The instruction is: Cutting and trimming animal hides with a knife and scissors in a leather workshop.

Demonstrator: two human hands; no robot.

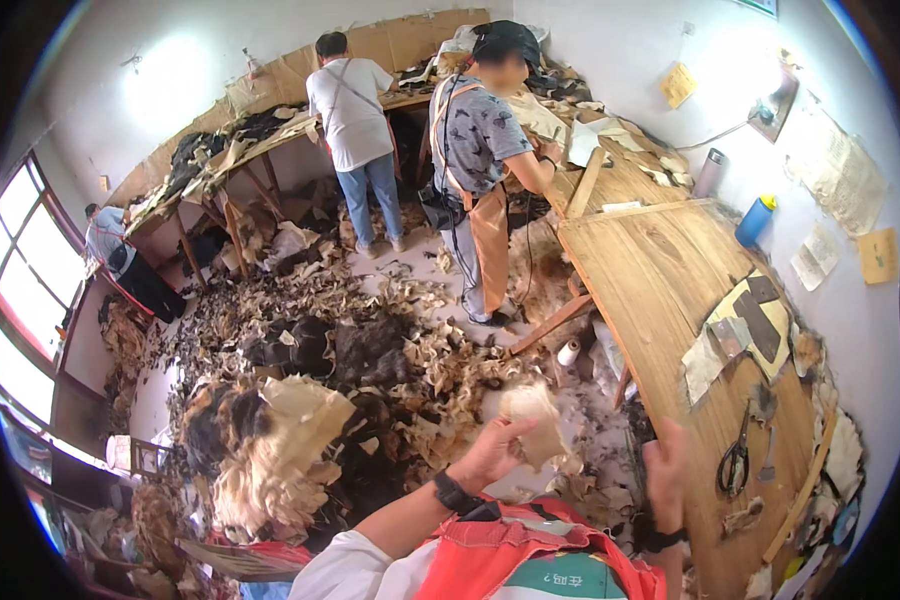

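Above littered floor (410,290), left-hand fingers (505,432) pinch tan scrap (535,420).

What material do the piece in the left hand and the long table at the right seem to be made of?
The piece in the left hand looks like pale hide or thin leather, matte, with a ragged edge. The table looks like bare wood: brown, with visible grain and dull finish.

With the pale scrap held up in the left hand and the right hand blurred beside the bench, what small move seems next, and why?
Probably bring the right hand across to the pale scrap. The left hand pinches only its lower edge, the rest hangs free above the floor litter, and the scissors lie untouched on the wooden bench.
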